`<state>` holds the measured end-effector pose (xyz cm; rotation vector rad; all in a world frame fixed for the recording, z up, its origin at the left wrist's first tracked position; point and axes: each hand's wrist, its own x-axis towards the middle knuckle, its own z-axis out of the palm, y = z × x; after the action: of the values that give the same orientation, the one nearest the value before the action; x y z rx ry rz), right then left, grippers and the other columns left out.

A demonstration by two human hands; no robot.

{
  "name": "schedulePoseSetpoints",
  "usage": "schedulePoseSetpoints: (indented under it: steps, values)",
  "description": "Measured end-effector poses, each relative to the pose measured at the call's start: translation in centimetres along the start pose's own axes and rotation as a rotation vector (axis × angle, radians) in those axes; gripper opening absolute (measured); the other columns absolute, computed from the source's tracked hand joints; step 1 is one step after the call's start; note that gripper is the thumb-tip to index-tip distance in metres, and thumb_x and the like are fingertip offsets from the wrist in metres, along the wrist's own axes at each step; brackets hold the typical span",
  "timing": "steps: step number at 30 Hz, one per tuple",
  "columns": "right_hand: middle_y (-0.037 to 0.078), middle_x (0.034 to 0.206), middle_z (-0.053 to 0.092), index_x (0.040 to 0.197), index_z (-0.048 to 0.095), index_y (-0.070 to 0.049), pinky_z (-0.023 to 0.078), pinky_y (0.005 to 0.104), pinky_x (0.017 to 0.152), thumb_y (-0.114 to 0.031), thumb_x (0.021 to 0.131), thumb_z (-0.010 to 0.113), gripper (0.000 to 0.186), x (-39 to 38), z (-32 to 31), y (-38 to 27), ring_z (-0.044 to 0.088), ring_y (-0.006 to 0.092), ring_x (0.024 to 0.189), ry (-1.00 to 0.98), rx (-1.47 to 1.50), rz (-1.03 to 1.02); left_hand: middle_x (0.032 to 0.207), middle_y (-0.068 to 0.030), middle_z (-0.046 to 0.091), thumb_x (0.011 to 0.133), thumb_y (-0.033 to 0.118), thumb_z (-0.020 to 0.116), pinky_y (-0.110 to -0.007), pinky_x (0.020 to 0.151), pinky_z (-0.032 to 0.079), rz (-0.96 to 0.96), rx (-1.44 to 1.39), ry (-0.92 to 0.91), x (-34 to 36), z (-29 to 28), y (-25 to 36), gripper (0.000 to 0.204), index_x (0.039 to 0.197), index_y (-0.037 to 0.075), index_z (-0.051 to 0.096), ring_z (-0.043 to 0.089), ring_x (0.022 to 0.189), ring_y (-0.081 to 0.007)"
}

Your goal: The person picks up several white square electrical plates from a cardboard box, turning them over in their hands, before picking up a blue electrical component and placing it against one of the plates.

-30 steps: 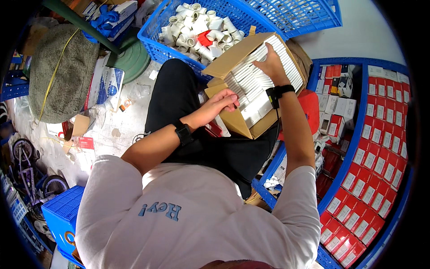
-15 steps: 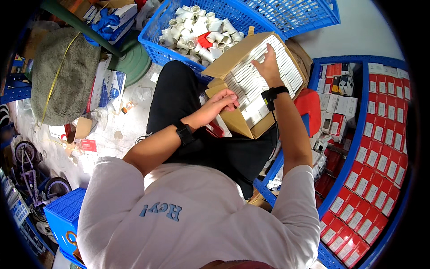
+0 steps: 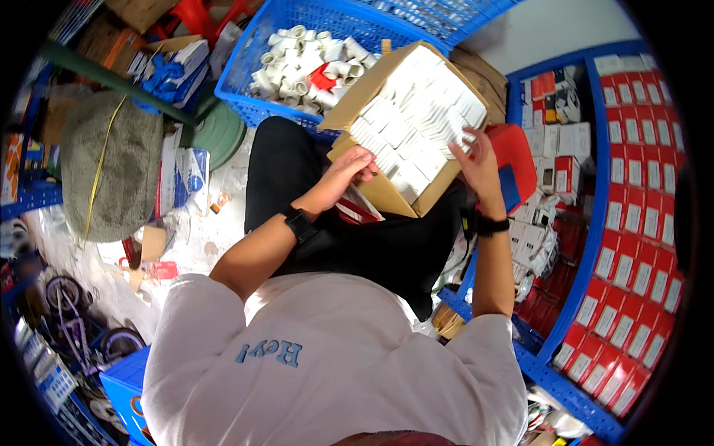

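An open cardboard carton (image 3: 387, 195) rests at an angle by my lap, packed with rows of thin white pieces (image 3: 416, 111), some leaning out of line. My left hand (image 3: 344, 177) is at the carton's left edge, its fingers curled closed; whether they grip the cardboard or something small is hidden. At the right side of the carton, my right hand (image 3: 482, 165) is open, thumb and fingers apart beside the pieces near that edge. Nothing shows in its grasp.
A blue crate (image 3: 234, 83) of white pipe fittings (image 3: 297, 63) stands beyond the carton. Blue shelving (image 3: 573, 297) with red-and-white boxes (image 3: 628, 241) rises at right, near a red container (image 3: 513, 157). On the left are a grey cushioned seat (image 3: 111, 167) and green round base (image 3: 216, 135).
My right hand has drawn back from over the far rows to the carton's right edge. White pieces there now lean unevenly. My left hand stays at the left edge; the view has shifted.
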<state>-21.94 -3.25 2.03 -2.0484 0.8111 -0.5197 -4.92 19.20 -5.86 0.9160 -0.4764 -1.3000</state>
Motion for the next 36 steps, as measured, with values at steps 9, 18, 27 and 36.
schedulePoseSetpoints:
  steps: [9,18,27,36]
  values:
    - [0.031,0.142,0.012,0.138,0.015,0.005,0.016,0.0394,0.109,-0.050,0.078,0.063,0.095,-18.2,-0.7,4.8,0.010,0.0373,0.136,-0.184,-0.188,0.429,0.089,-0.0063,0.055,0.093,0.021,0.047,-0.026,0.076,0.042,0.089,-0.053,0.092,0.0,-0.1,-1.1,0.019,0.106,0.007,0.045,0.050,0.078,-0.0119]
    - [0.026,0.146,-0.009,0.142,-0.004,-0.003,0.012,0.0466,0.109,-0.073,0.073,0.046,0.110,-15.9,0.8,4.0,-0.002,0.0448,0.134,-0.283,-0.272,0.708,0.092,-0.0040,0.050,0.092,0.019,0.048,-0.029,0.075,0.043,0.127,-0.094,0.161,-0.1,0.0,-0.5,0.023,0.112,0.008,0.040,0.051,0.087,-0.0147]
    - [0.028,0.136,0.031,0.125,0.041,0.002,0.026,0.0412,0.105,-0.036,0.080,0.061,0.062,-11.6,-4.0,17.2,0.029,0.0392,0.128,0.290,-0.362,0.294,0.087,-0.0022,0.051,0.091,0.018,0.051,-0.028,0.075,0.045,0.176,-0.032,0.156,-4.4,-1.2,5.4,0.016,0.103,0.008,0.048,0.052,0.082,-0.0126]
    - [0.017,0.147,0.013,0.142,0.014,-0.013,0.014,0.0567,0.106,-0.040,0.062,0.075,0.104,-6.3,-8.5,20.9,0.015,0.0387,0.134,0.173,-0.745,0.677,0.083,-0.0008,0.054,0.093,0.019,0.048,-0.024,0.072,0.043,0.226,0.261,0.486,-9.2,-8.0,12.1,0.011,0.094,0.009,0.051,0.052,0.073,-0.0088]
